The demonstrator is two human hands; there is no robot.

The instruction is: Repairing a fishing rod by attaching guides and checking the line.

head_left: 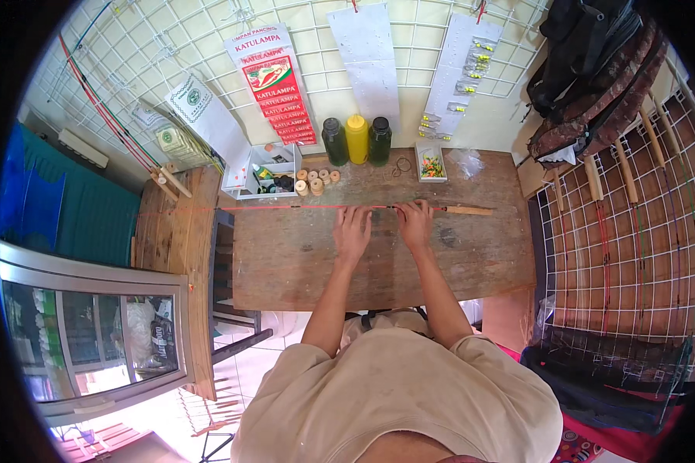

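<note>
A thin red fishing rod [270, 207] lies crosswise over the wooden table, with its light wooden handle [468, 210] on the right. Its thin end runs left past the table's edge. My left hand [351, 234] has its fingertips on the red shaft, around the middle of the table. Closer to the handle, my right hand [415, 230] pinches the shaft by a dark band. Both hands come at the rod from the near side, backs up, and the undersides of the fingers are hidden.
Behind the rod stand wooden spools [315, 184], a white tray of supplies [274, 179], two dark bottles and a yellow bottle [356, 140], and a small box of colourful bits [432, 163]. More rods [632, 177] hang on the right-hand grid. A glass-fronted cabinet [93, 332] stands left.
</note>
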